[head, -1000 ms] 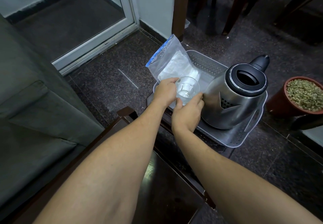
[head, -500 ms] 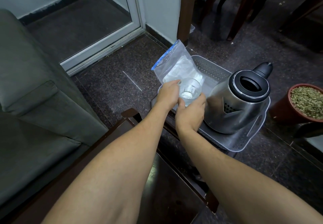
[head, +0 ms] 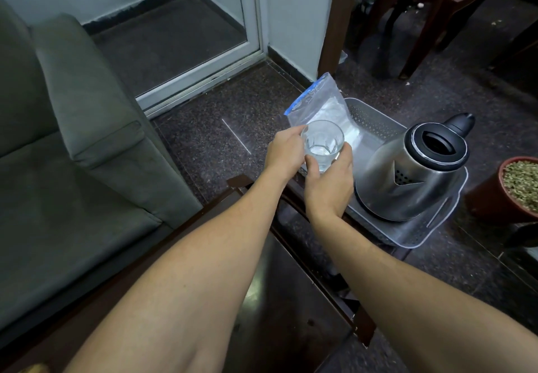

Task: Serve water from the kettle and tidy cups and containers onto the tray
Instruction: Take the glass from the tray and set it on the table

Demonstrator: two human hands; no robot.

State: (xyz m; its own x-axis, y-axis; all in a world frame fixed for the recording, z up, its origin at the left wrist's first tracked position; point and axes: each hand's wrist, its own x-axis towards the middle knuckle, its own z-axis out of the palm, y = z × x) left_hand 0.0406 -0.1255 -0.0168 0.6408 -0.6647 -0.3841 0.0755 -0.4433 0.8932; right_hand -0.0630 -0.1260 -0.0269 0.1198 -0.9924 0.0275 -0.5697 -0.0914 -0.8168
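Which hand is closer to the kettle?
The right hand: it grips the glass just beside the kettle. The left hand holds the glass's other side, farther away.

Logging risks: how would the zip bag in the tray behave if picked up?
The zip bag looks like thin clear film, so probably floppy. Its upper part seems empty, so likely light. Leaning in the tray, it may slump if nudged.

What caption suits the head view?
Left hand and right hand hold a clear glass of water beside the stainless steel kettle on a grey perforated plastic tray.
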